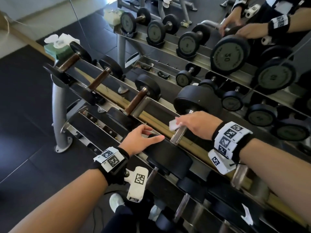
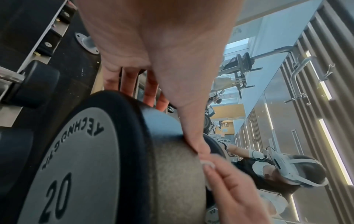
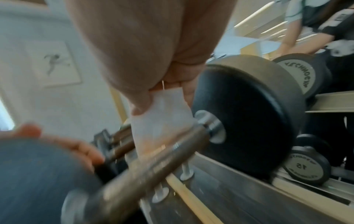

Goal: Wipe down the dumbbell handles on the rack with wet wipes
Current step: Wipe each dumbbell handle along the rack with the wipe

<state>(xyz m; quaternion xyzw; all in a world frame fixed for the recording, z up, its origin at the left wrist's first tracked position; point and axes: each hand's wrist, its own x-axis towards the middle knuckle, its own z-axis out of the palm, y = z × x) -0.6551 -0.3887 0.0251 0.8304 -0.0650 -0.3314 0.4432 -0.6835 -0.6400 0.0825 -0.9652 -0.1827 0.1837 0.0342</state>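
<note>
Gripping a white wet wipe (image 1: pixel 173 125) round the dumbbell handle (image 1: pixel 179 134), right hand (image 1: pixel 196 124); left hand (image 1: pixel 139 142), fingers straight, resting on the near weight head (image 1: pixel 168 155).

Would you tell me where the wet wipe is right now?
In the head view, right of centre: the right hand holds the wet wipe against the steel dumbbell handle, near the far weight head.

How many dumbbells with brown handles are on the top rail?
3: far-left dumbbell by the wipes pack, middle one, third nearest the left hand. Mirror reflections excluded.
</note>
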